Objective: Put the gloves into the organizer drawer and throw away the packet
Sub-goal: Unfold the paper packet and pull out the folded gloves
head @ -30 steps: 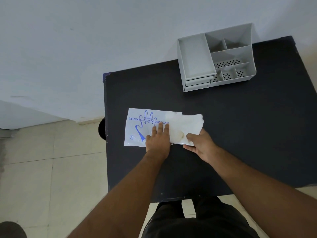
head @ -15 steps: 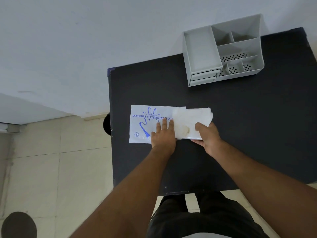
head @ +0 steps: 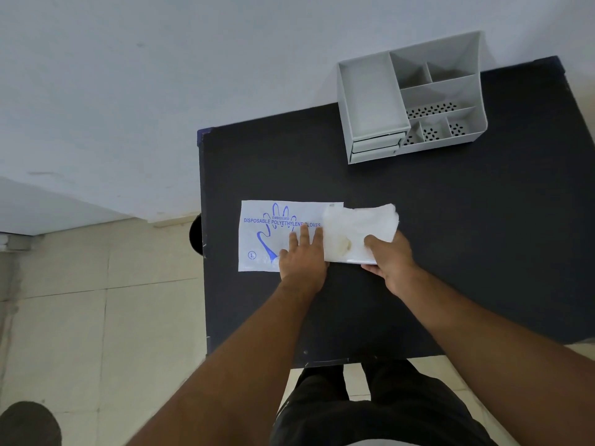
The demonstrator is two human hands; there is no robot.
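A white packet (head: 270,233) with blue print of a hand lies flat on the black table (head: 450,236), near its left edge. My left hand (head: 301,257) presses flat on the packet's right part, fingers spread. A stack of whitish translucent gloves (head: 354,230) sticks out of the packet's right end. My right hand (head: 389,259) pinches the stack's near right corner. The grey organizer (head: 409,98) stands at the table's far side, its two small drawers (head: 375,148) at the front left both closed.
The table's left edge runs just beside the packet, with tiled floor (head: 96,317) below. A white wall (head: 161,91) is behind the table. A dark round object (head: 195,235) sits under the table's left edge. My legs stand at the near edge.
The glove stack has slid further to the right out of the packet with my right hand. My left hand stays pressed on the packet.
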